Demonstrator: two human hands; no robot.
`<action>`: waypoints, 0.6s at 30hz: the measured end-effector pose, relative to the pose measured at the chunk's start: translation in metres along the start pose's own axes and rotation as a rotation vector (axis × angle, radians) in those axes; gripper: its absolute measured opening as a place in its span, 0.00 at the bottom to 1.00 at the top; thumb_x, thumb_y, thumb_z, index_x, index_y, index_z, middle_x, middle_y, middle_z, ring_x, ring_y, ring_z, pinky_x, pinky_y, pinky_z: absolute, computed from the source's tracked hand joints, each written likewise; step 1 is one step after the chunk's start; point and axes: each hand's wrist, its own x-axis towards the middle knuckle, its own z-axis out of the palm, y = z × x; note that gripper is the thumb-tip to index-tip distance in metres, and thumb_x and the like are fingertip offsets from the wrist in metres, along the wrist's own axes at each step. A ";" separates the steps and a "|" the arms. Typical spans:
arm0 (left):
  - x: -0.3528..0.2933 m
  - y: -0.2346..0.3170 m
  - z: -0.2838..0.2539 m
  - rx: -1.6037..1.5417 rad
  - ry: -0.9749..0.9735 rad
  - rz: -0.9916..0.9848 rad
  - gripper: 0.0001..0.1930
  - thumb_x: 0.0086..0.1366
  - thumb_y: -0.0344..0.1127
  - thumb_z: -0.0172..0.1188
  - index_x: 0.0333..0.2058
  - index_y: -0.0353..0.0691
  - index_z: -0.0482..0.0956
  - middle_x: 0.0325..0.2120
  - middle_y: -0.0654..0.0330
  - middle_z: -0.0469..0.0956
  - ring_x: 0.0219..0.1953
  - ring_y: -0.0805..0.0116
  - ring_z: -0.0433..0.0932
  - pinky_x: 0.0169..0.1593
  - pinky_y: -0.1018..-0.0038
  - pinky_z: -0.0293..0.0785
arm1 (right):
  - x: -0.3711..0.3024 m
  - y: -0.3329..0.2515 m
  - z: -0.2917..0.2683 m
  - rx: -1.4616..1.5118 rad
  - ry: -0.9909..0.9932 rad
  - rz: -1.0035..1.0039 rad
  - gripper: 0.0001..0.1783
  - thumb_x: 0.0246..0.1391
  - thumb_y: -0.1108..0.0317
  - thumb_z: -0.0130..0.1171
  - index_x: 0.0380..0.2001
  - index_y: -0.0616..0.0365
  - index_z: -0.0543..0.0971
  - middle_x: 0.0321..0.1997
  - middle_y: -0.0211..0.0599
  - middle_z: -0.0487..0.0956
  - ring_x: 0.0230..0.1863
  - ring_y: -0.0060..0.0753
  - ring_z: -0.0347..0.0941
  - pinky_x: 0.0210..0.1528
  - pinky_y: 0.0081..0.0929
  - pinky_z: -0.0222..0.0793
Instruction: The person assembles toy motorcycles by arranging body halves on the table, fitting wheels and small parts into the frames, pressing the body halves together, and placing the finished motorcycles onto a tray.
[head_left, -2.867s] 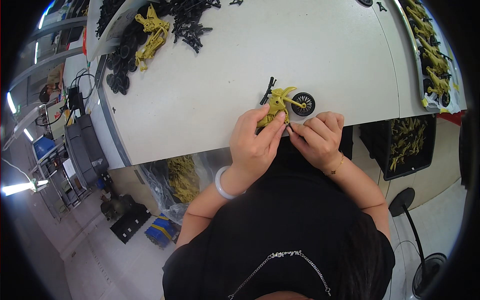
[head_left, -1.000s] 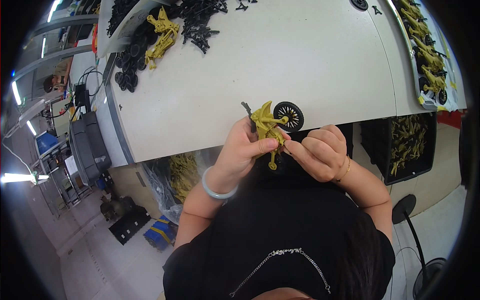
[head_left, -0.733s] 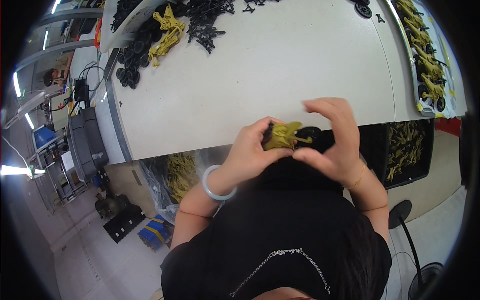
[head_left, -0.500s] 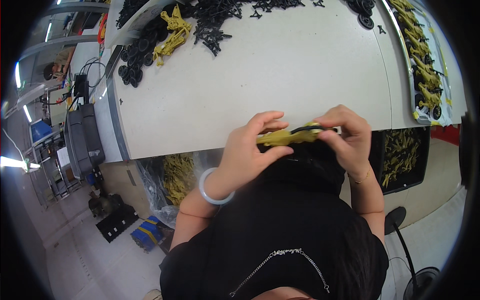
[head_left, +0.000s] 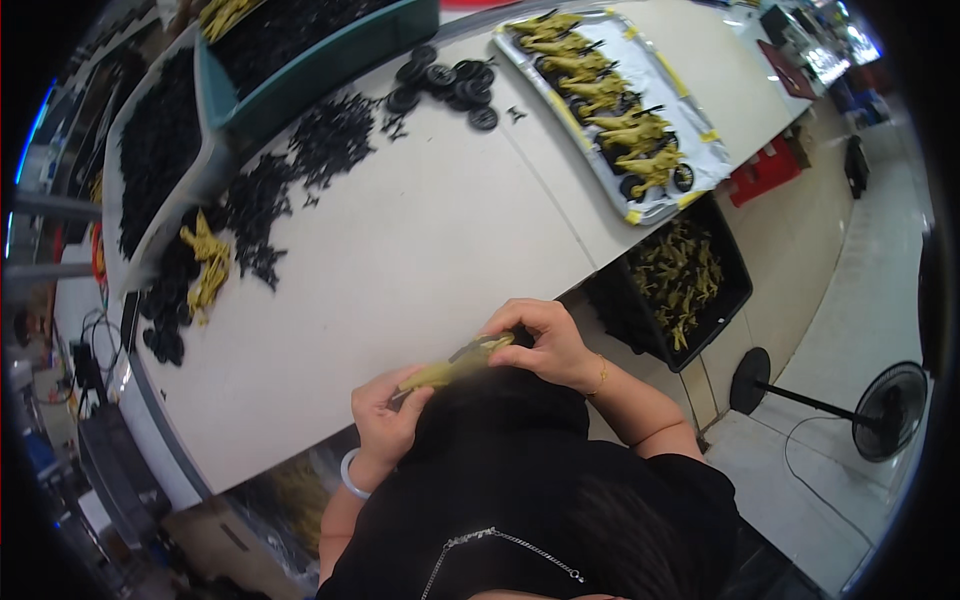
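Note:
Between my hands, over the near edge of the table, is a yellow plastic toy motorcycle body [head_left: 450, 372], blurred by motion, with a dark part along its upper side. My left hand [head_left: 384, 418] pinches its left end between thumb and fingers. At the other end my right hand [head_left: 545, 342] grips it, the fingers hiding part of that end. Finished-looking yellow toy motorcycles with black wheels [head_left: 640, 140] lie in a row on a foil-lined tray [head_left: 692, 112] at the far right of the table.
Black wheels [head_left: 440, 76] and small black parts [head_left: 335, 138] are heaped along the table's back. More yellow bodies [head_left: 206, 262] lie at the left, near a green bin [head_left: 330, 65]. Below the table, a black crate [head_left: 738, 268] holds yellow parts. A fan [head_left: 890, 410] stands right.
My view has swung to the right, bringing the whole tray and the fan into sight. Both hands still hold the yellow body, its right end now tilted farther up in the picture.

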 end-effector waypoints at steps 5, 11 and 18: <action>0.023 0.012 0.028 -0.073 -0.134 0.054 0.22 0.55 0.31 0.66 0.47 0.28 0.74 0.47 0.48 0.77 0.49 0.58 0.76 0.54 0.69 0.69 | 0.001 0.002 -0.075 0.038 0.156 0.118 0.09 0.42 0.74 0.66 0.30 0.62 0.79 0.27 0.29 0.79 0.31 0.21 0.75 0.36 0.21 0.71; 0.023 -0.003 0.009 0.141 -0.060 0.162 0.18 0.55 0.30 0.63 0.45 0.32 0.76 0.46 0.50 0.76 0.48 0.54 0.75 0.53 0.65 0.69 | 0.017 -0.003 -0.283 0.196 0.811 -0.238 0.08 0.60 0.71 0.55 0.37 0.66 0.77 0.35 0.33 0.80 0.35 0.20 0.74 0.40 0.16 0.70; 0.011 -0.039 -0.004 0.752 0.332 0.272 0.18 0.52 0.31 0.61 0.43 0.37 0.75 0.48 0.53 0.73 0.51 0.51 0.67 0.55 0.59 0.59 | 0.142 0.027 -0.425 -0.170 0.873 0.004 0.13 0.57 0.63 0.60 0.36 0.64 0.79 0.31 0.30 0.80 0.31 0.17 0.72 0.34 0.16 0.67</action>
